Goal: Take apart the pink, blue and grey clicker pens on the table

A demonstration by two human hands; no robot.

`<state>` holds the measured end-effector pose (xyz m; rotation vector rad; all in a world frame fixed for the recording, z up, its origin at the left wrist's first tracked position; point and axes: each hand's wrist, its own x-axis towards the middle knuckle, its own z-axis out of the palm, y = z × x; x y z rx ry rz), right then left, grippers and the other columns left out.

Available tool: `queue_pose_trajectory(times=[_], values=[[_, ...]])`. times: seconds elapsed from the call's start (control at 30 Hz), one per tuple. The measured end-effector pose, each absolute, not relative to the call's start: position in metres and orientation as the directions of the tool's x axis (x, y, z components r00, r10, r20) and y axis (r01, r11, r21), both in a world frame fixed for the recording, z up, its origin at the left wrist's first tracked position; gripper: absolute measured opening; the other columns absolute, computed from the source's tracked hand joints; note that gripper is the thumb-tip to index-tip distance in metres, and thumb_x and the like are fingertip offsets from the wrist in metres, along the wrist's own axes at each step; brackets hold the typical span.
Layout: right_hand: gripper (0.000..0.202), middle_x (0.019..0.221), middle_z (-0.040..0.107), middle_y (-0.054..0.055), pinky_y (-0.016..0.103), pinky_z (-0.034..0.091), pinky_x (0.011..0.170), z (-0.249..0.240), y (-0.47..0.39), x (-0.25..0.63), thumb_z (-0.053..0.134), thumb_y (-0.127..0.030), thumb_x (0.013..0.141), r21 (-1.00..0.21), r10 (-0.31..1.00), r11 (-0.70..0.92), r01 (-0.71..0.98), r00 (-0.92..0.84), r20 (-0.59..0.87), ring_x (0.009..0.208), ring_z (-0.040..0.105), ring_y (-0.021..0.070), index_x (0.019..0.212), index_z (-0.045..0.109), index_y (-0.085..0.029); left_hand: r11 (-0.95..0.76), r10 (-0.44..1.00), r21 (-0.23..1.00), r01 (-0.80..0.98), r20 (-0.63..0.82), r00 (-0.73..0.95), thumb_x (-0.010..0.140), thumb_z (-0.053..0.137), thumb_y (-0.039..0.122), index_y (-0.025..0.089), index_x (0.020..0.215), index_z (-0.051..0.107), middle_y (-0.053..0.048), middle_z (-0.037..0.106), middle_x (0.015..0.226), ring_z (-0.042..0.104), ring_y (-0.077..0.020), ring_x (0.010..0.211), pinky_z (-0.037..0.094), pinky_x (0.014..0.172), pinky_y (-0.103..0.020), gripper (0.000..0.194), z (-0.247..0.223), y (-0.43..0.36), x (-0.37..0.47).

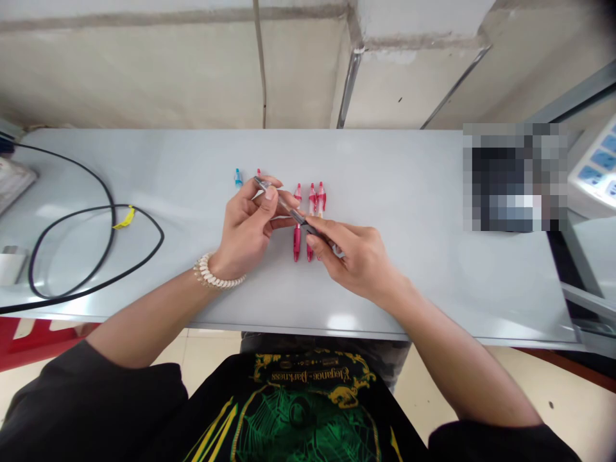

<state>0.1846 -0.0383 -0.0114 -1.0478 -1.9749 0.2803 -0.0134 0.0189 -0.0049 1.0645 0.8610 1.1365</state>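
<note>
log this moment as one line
left hand: holds grey pen; right hand: holds same pen; pink pens, blue pen: on table

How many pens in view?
6: a grey pen held by left hand and right hand; a blue pen and a red pen, partly hidden, past the left hand; three red pens side by side, partly covered. More may be hidden.

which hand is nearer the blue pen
Left. The left hand is right beside the blue pen, just below it in this view and seeming to hide part of it; the right hand is farther off, to the right and closer to the person's body.
</note>
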Motion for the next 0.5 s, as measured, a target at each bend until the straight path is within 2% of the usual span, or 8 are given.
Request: queue_pose_trajectory(times=[0.07,0.13,0.23,0.3,0.4,0.5], values=[[0.021,0.085,0.078,0.003,0.024,0.047,0.057,-0.010,-0.038,0.184,0.064,-0.031,0.107,-0.532,0.747,0.642,0.552,-0.295,0.596,0.064,0.065,0.0107,0.116,0.073,-0.014,0.107,0.972,0.949,-0.297,-0.036,0.232,0.089,0.084,0.052,0.029,0.106,0.068,0.002,0.067,0.084,0.072,-0.0177,0.072,0.062,0.074,-0.037,0.032,-0.001,0.022,-0.015],[0.022,0.080,0.075,0.002,0.024,0.046,0.057,-0.008,-0.038,0.184,0.062,-0.033,0.108,-0.525,0.735,0.651,0.549,-0.284,0.615,0.061,0.062,0.0097,0.108,0.073,-0.014,0.141,0.976,0.937,-0.320,-0.079,0.201,0.089,0.083,0.049,0.031,0.108,0.068,0.003,0.058,0.076,0.061,-0.0137,0.059,0.058,0.063,-0.032,0.031,0.005,0.025,-0.018],[0.023,0.079,0.074,0.002,0.023,0.046,0.057,-0.007,-0.038,0.185,0.058,-0.031,0.110,-0.512,0.741,0.634,0.579,-0.267,0.616,0.062,0.060,0.0093,0.102,0.072,-0.015,0.205,0.971,0.909,-0.362,-0.144,0.189,0.089,0.076,0.049,0.031,0.109,0.069,0.006,0.042,0.062,0.031,-0.0092,0.042,0.035,0.041,-0.027,0.028,0.015,0.031,-0.025],[0.024,0.080,0.074,0.003,0.023,0.046,0.058,-0.007,-0.037,0.186,0.055,-0.029,0.110,-0.505,0.757,0.617,0.604,-0.279,0.592,0.062,0.060,0.0092,0.099,0.072,-0.016,0.230,0.963,0.895,-0.382,-0.152,0.222,0.091,0.069,0.060,0.029,0.109,0.070,0.006,0.031,0.055,0.018,-0.0090,0.041,0.023,0.038,-0.028,0.037,0.020,0.033,-0.029],[0.025,0.079,0.074,0.002,0.023,0.046,0.058,-0.007,-0.037,0.186,0.054,-0.026,0.110,-0.481,0.766,0.608,0.632,-0.306,0.565,0.061,0.060,0.0091,0.094,0.071,-0.017,0.242,0.956,0.883,-0.403,-0.145,0.255,0.090,0.065,0.070,0.026,0.101,0.072,0.007,0.014,0.048,0.009,-0.0083,0.041,0.014,0.037,-0.027,0.046,0.022,0.037,-0.036],[0.026,0.077,0.073,0.001,0.024,0.046,0.057,-0.007,-0.037,0.186,0.054,-0.026,0.110,-0.454,0.762,0.608,0.651,-0.319,0.563,0.059,0.059,0.0089,0.092,0.070,-0.017,0.272,0.940,0.875,-0.400,-0.152,0.307,0.085,0.069,0.064,0.026,0.089,0.070,0.008,0.007,0.047,0.007,-0.0079,0.040,0.013,0.036,-0.027,0.039,0.021,0.041,-0.045]])
